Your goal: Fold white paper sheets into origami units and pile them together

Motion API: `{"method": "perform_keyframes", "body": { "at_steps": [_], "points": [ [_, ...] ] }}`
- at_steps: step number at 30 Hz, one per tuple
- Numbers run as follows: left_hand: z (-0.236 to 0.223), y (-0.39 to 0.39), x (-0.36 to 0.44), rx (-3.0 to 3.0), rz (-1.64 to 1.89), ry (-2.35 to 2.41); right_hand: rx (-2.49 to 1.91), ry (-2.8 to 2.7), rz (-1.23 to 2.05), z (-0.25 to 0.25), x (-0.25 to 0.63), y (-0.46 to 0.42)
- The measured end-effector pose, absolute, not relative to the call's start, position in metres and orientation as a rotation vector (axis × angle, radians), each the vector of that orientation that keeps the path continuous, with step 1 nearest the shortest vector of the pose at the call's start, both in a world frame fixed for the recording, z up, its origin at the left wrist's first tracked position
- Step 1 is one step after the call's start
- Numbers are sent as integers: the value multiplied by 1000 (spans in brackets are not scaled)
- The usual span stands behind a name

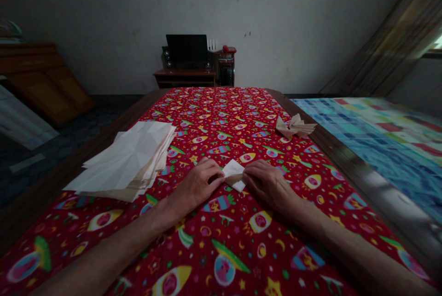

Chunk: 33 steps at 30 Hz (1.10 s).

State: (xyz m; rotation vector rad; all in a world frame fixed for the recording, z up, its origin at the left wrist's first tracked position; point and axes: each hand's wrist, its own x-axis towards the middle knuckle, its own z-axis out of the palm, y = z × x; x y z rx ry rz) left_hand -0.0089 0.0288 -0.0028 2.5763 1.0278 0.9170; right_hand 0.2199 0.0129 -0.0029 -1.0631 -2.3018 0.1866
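Note:
A small white folded paper (234,172) lies on the red patterned tablecloth (221,240) in the middle of the table. My left hand (197,184) pinches its left side with curled fingers. Pressing on its right side, my right hand (267,182) also has its fingers closed on the paper. Both forearms rest on the cloth.
A stack of white and cream paper sheets (129,160) lies to the left. Folded tan paper pieces (294,126) sit near the table's right edge. A bed with a colourful checked cover (373,144) stands on the right. A dark monitor (187,50) sits on a low stand by the wall.

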Motion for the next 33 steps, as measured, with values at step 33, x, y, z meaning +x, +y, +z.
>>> {"method": "perform_keyframes", "body": {
  "at_steps": [33],
  "points": [
    [-10, 42, -11, 2648, 850, 994, -1212, -2290, 226, -4, 220, 12]
  ]
}}
